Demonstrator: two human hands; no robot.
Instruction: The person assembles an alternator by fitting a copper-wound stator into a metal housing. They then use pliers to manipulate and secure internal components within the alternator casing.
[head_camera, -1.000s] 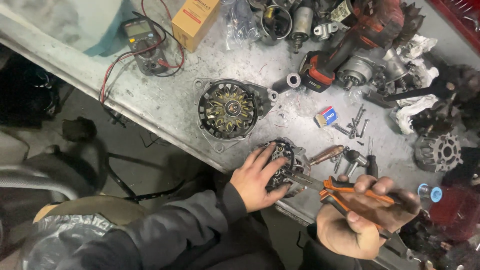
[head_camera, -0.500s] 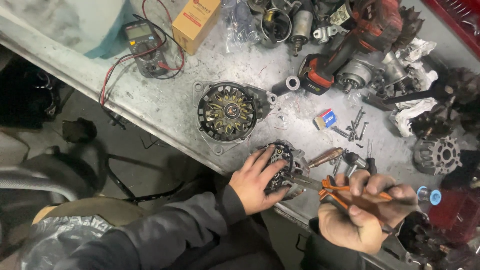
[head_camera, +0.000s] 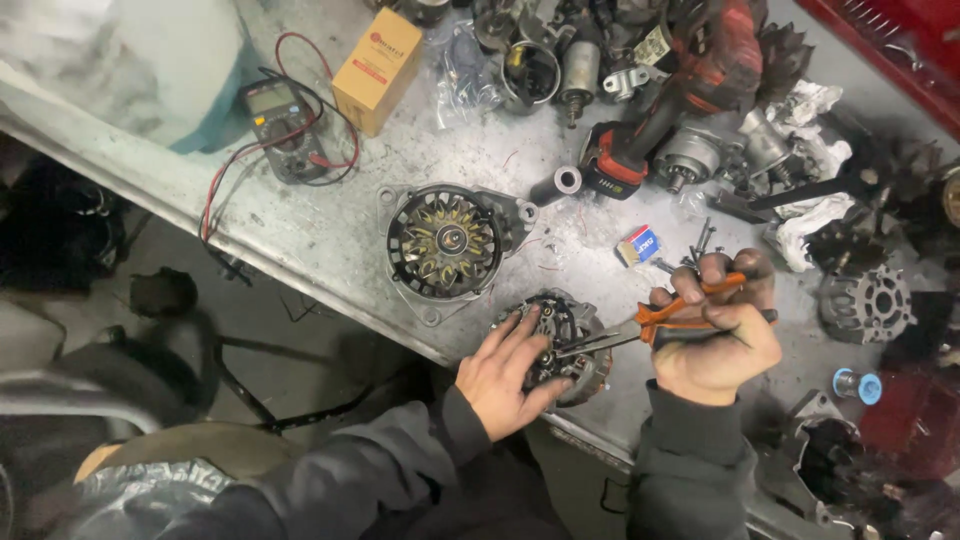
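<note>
left hand (head_camera: 505, 375) is lying open on the alternator half (head_camera: 560, 345), steadying it; right hand (head_camera: 715, 335) is gripping orange pliers (head_camera: 655, 322), tips probing inside, work unfinished.

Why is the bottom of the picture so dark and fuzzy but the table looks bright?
In the head view, light falls on the grey workbench, so the left hand, the round metal part it steadies and the orange pliers in the right hand look fairly sharp; the dark sleeves sit in shadow close to the camera and look blurry.
</note>
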